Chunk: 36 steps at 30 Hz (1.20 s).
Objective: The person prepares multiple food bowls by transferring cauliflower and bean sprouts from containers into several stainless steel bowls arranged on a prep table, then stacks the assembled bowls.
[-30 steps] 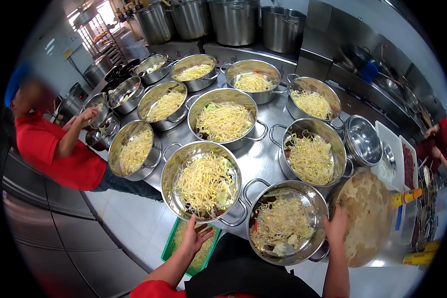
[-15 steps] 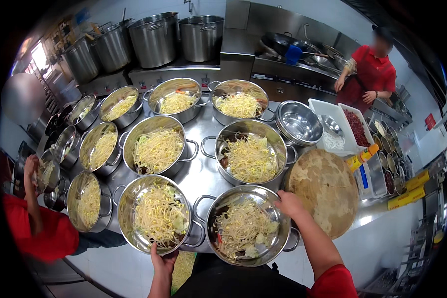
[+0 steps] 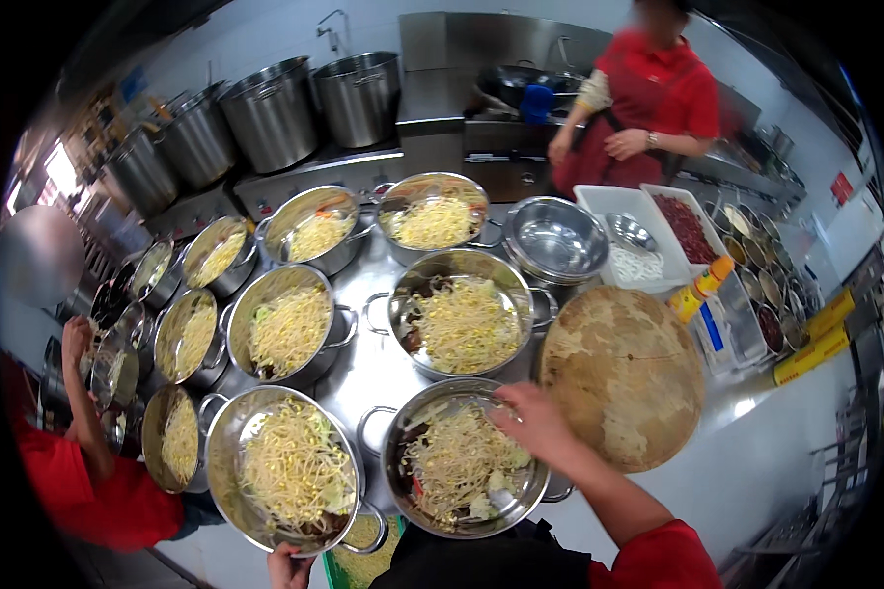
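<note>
1. Presently, a round wooden chopping board lies on the steel table.
2. Just left of the board stands the near pot, with bean sprouts and pale vegetable pieces inside.
3. The right hand reaches over the near pot's rim on the board side, fingers bent; blur hides whether they pinch anything, so I cannot tell if it is closed.
4. Farther left of the board, past that pot, is the left pot, also holding sprouts.
5. The left hand touches its near rim; partly cut off, so gripping or merely supporting, I cannot tell.
6. Beyond the board are 1 stack of metal bowls and 2 white tubs.
7. Well beyond the board, a co-worker wears red.
</note>
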Available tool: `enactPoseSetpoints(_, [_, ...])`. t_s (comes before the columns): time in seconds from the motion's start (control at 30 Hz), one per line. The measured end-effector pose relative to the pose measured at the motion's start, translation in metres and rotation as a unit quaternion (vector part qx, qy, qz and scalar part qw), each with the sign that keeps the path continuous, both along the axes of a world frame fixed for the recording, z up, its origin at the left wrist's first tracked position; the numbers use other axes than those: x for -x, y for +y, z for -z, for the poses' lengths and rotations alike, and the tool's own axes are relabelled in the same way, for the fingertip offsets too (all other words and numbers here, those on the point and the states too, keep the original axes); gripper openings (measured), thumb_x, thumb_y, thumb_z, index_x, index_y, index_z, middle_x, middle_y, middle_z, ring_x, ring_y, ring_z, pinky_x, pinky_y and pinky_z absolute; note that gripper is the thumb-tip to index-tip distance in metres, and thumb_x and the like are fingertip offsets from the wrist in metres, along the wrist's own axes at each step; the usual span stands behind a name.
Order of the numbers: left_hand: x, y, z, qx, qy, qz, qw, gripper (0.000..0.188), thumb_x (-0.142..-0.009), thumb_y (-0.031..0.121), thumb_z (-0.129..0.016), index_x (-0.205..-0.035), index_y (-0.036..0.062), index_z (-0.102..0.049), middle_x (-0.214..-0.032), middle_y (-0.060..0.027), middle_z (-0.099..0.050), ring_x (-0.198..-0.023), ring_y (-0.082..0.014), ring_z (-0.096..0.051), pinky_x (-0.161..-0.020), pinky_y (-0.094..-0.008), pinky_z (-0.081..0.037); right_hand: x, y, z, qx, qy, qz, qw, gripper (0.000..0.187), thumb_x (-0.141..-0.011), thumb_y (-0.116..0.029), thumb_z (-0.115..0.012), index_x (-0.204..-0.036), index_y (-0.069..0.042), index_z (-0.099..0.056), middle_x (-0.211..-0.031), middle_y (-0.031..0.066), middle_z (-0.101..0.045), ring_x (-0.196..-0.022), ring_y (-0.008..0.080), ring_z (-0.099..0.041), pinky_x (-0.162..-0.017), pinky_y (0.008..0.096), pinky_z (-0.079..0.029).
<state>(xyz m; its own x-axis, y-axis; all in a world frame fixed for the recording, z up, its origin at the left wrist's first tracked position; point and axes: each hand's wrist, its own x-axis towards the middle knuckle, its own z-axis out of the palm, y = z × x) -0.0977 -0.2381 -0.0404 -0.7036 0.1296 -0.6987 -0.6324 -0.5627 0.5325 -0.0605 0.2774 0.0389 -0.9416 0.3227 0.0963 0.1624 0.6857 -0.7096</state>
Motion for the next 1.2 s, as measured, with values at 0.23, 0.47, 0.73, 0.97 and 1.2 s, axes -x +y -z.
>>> enactPoseSetpoints(0.23, [0.001,0.128,-0.123,0.093,0.1,0.168,0.976,0.06,-0.06,-0.005,-0.048,-0.12,-0.0023,-0.045,-0.108,-0.0185,-0.058,-0.097,-0.0353,-0.059,-0.084,-0.0507,-0.05,-0.035,-0.048,-0.058,0.365,0.035,-0.15,0.918,0.067,-0.08,-0.027,-0.066,-0.129,0.005,-0.033,-0.126,0.0199,-0.044,-0.113,0.0267,-0.05,-0.093,0.0355,-0.042])
enactPoseSetpoints(0.47, [-0.017,0.334,-0.111,0.055,0.075,0.367,0.926,0.016,-0.072,-0.002,-0.057,-0.088,-0.0006,-0.059,-0.081,-0.0092,-0.061,-0.073,-0.0198,-0.061,-0.064,-0.0359,-0.053,-0.158,0.062,-0.033,0.304,0.024,0.213,0.928,0.067,-0.07,-0.002,-0.065,-0.131,-0.002,-0.037,-0.12,0.0113,-0.05,-0.108,0.0203,-0.05,-0.094,0.0337,-0.04])
enactPoseSetpoints(0.73, [-0.086,0.501,-0.041,-0.028,0.004,0.562,0.827,0.033,-0.08,0.013,-0.06,-0.109,-0.001,-0.052,-0.091,-0.0097,-0.06,-0.079,-0.0197,-0.061,-0.076,-0.0367,-0.054,-0.268,0.159,0.001,0.346,0.1,0.395,0.845,0.052,-0.068,0.002,-0.046,-0.119,-0.004,-0.046,-0.092,0.006,-0.059,-0.071,0.0141,-0.059,-0.05,0.0261,-0.052])
enactPoseSetpoints(0.97, [0.026,0.42,-0.066,0.002,0.236,0.44,0.867,0.056,-0.08,0.019,-0.064,-0.128,0.0018,-0.04,-0.103,-0.0062,-0.059,-0.083,-0.0159,-0.059,-0.073,-0.03,-0.049,-0.304,0.202,0.066,0.015,0.065,0.372,0.926,0.056,-0.075,-0.001,-0.049,-0.13,0.002,-0.037,-0.125,0.016,-0.047,-0.114,0.0286,-0.046,-0.098,0.0378,-0.036])
enactPoseSetpoints(1.2, [0.231,0.218,0.025,0.105,0.05,-0.075,0.99,0.068,-0.076,0.035,-0.068,-0.125,0.0006,-0.035,-0.099,-0.0229,-0.05,-0.081,-0.0333,-0.057,-0.074,-0.0423,-0.053,-0.14,0.034,-0.073,-0.014,0.042,0.212,0.976,0.047,-0.074,0.0,-0.057,-0.12,-0.001,-0.048,-0.125,0.0141,-0.049,-0.114,0.0263,-0.046,-0.097,0.0359,-0.035])
